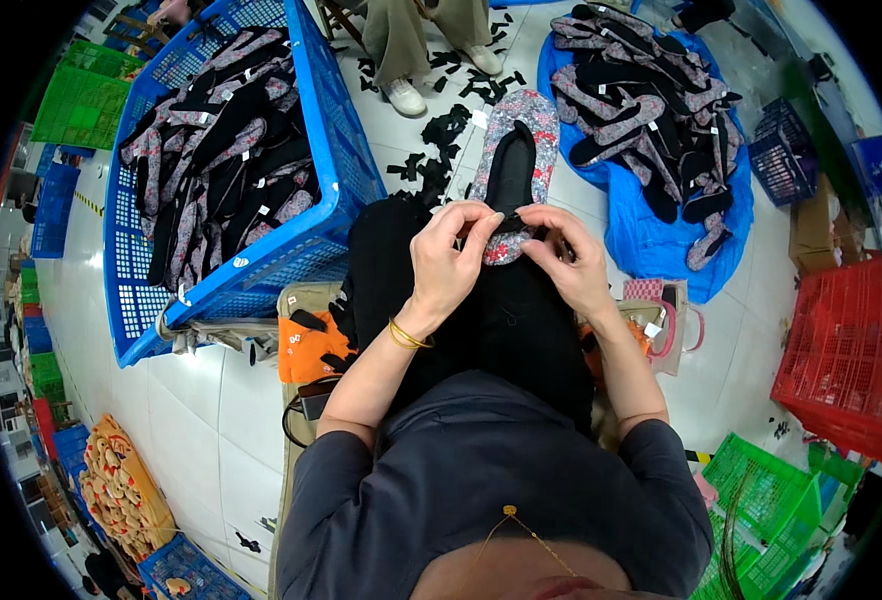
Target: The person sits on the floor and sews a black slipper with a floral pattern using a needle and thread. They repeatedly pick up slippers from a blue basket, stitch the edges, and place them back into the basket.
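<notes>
A floral slipper (544, 140) in grey, pink and red, with a black inside, rests over my lap, its long axis pointing away from me. My left hand (451, 250) pinches the black edging near the slipper's close end, thumb against forefinger. Just across from it, my right hand (568, 258) grips the same edging with its thumb and fingers bent in. A small gap separates the two sets of fingertips. What lies under the fingers is partly hidden.
A blue plastic crate (323, 120) full of similar slippers stands at the left. More slippers are heaped on a blue sheet (651, 245) at the right. Black scraps (446, 130) litter the floor ahead, near another person's shoes (404, 97). Red crates (841, 350) stand far right.
</notes>
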### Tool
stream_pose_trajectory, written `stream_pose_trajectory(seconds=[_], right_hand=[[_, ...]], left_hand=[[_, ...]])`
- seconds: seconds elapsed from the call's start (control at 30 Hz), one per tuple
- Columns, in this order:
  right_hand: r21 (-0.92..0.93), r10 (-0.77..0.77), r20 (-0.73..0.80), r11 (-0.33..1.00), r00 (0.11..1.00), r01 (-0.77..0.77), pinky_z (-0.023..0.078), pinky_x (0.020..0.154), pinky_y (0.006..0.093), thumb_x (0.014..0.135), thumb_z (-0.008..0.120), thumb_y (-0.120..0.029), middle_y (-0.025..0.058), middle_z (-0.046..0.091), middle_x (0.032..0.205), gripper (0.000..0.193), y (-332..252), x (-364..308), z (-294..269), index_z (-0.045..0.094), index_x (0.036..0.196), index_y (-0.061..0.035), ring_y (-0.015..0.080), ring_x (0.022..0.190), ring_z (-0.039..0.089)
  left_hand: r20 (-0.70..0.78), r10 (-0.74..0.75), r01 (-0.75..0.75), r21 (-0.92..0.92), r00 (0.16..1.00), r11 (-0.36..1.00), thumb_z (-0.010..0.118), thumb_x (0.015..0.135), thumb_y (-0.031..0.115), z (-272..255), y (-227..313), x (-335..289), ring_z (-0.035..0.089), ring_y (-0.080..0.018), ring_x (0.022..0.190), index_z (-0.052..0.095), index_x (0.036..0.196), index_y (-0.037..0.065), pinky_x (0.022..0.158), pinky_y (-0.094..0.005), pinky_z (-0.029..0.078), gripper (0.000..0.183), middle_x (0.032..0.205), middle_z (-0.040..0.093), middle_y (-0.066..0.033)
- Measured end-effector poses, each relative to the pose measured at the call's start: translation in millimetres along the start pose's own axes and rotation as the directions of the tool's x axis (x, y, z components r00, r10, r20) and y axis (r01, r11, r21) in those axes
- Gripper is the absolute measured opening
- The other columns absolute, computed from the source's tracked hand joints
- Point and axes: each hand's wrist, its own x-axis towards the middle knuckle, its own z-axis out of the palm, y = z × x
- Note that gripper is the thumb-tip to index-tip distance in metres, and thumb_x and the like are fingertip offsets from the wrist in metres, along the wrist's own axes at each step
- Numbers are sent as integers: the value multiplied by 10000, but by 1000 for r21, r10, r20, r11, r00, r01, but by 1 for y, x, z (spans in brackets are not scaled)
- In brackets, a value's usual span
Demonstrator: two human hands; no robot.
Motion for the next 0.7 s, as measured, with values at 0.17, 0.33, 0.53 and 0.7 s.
stream_pose_trajectory(seconds=[0.17,0.33,0.53,0.7], right_hand=[[90,94,153,990,984,-109,477,884,301,1008,532,-243,93,657,1152,333,-6,10,-16,546,1257,-21,181,1036,621],[-170,-30,239,983,971,72,499,800,300,954,603,-220,102,649,1161,309,-19,23,-26,591,1204,-39,214,941,626],[-427,-102,351,867,931,256,534,781,365,886,672,-239,107,661,1169,308,-38,32,-35,638,1136,-62,307,956,670],[-492,-87,391,822,916,288,535,777,379,892,657,-237,87,658,1193,289,-37,32,-38,644,1130,-74,302,957,668]], left_hand=[[62,66,-70,61,996,996,680,866,14,0,-3,4,658,-182,754,654,913,-19,670,-270,520,63,904,677,-105],[63,214,-221,146,975,964,676,834,-20,5,-3,4,666,-253,767,644,897,-3,675,-309,529,73,876,670,-123],[34,320,-320,200,947,926,675,819,-33,10,-5,0,668,-281,776,636,906,14,693,-332,530,107,879,674,-118],[18,303,-301,174,953,938,671,811,-47,12,-8,2,671,-277,776,628,892,12,690,-324,532,109,873,674,-115]])
